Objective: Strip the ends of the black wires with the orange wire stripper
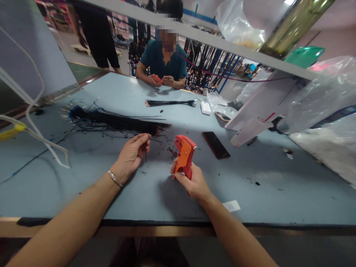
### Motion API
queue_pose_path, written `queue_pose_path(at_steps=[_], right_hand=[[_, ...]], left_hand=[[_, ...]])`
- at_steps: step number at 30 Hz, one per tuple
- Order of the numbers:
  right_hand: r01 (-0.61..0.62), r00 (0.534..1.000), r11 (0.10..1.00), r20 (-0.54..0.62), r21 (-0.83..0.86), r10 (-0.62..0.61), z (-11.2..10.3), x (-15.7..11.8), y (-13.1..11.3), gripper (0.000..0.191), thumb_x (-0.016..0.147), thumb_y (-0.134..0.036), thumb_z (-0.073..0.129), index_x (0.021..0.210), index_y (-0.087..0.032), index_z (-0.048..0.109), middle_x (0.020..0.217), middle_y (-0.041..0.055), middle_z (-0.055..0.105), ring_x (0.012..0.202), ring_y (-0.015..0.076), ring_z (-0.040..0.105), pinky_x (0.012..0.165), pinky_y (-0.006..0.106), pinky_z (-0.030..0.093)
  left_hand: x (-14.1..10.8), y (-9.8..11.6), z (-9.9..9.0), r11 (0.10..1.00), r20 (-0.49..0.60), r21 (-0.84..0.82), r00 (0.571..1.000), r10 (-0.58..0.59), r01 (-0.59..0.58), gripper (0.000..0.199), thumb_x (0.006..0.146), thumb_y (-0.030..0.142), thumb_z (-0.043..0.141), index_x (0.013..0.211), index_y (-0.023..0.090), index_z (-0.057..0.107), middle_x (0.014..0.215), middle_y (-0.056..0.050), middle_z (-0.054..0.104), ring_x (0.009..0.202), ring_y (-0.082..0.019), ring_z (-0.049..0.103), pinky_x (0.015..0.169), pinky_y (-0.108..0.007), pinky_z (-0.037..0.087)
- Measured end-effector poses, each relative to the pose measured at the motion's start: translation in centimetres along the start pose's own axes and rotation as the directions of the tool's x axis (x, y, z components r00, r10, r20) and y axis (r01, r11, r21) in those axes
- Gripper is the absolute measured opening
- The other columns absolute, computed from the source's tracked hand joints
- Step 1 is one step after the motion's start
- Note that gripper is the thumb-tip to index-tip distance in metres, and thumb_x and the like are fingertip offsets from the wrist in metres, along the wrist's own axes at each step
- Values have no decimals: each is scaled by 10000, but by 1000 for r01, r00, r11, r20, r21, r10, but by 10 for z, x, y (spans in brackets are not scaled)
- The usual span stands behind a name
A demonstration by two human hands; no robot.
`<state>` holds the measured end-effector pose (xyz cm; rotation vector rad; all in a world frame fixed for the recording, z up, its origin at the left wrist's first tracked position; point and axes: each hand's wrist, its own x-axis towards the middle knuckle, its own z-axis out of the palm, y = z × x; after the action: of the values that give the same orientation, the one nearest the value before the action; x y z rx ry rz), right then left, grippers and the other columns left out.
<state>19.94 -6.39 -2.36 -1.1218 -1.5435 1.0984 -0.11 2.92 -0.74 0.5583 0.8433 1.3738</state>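
Note:
Thumb and fingers of my left hand (135,151) are pinched on a thin black wire (146,155), whose blue end hangs below the fingers. My right hand (191,178) is wrapped round the handles of a red and orange wire stripper (185,155), its head pointing up. The tool and the wire are apart. Just beyond my left hand lies a large bundle of black wires (111,120), with blue ends at the left and reddish ends at the right. Small dark scraps (172,151) are scattered to the left of the tool.
A black phone (216,144) lies right of the stripper. Farther back are a tied wire bundle (171,103) and a white box (205,108). Across the table (133,207) sits a person (164,55) holding a red tool. White cables (36,126) hang at the left; a shelf crosses above.

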Motion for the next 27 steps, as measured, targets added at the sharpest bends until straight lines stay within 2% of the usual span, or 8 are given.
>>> queue_pose_path(at_steps=[12, 17, 22, 24, 27], right_hand=[[-16, 1000, 999, -6, 34, 17, 1, 0, 1, 252, 806, -279, 621, 1042, -213, 560, 876, 54, 649, 764, 199, 614, 736, 371, 514], [-55, 998, 996, -20, 67, 56, 0, -1, 1, 275, 792, -271, 642, 1053, -214, 574, 992, 79, 671, 804, 214, 639, 768, 391, 523], [-100, 994, 968, -11, 229, 105, -1, 2, 0, 289, 761, -260, 665, 1029, -203, 573, 894, 51, 652, 808, 217, 645, 719, 365, 529], [-131, 991, 944, 2, 304, 137, -1, 4, 0, 297, 753, -254, 669, 1028, -193, 573, 873, 43, 646, 805, 213, 649, 705, 354, 530], [-191, 979, 897, 16, 399, 201, -1, 4, 1, 316, 744, -267, 681, 1028, -181, 574, 896, 44, 653, 797, 209, 664, 709, 357, 543]], left_hand=[[-1, 0, 0, 999, -9, 22, 999, -45, 46, 182, 625, 79, 807, 722, 126, 660, 623, 18, 624, 543, -68, 568, 496, -156, 453], [-2, 1, -3, 997, 46, 21, 996, -70, 69, 126, 684, 116, 774, 726, 129, 656, 676, -1, 644, 608, -86, 600, 560, -170, 491], [-8, -1, -1, 989, 242, 80, 960, -143, 127, 133, 714, 190, 778, 751, 138, 661, 669, -7, 630, 598, -93, 587, 570, -179, 508], [-9, -3, 0, 987, 252, 79, 956, -152, 136, 163, 698, 197, 800, 761, 138, 661, 662, 2, 620, 585, -82, 573, 565, -168, 509], [-10, -4, 2, 990, 191, 67, 972, -133, 123, 219, 638, 179, 843, 748, 130, 661, 666, 6, 622, 585, -73, 572, 556, -150, 508]])
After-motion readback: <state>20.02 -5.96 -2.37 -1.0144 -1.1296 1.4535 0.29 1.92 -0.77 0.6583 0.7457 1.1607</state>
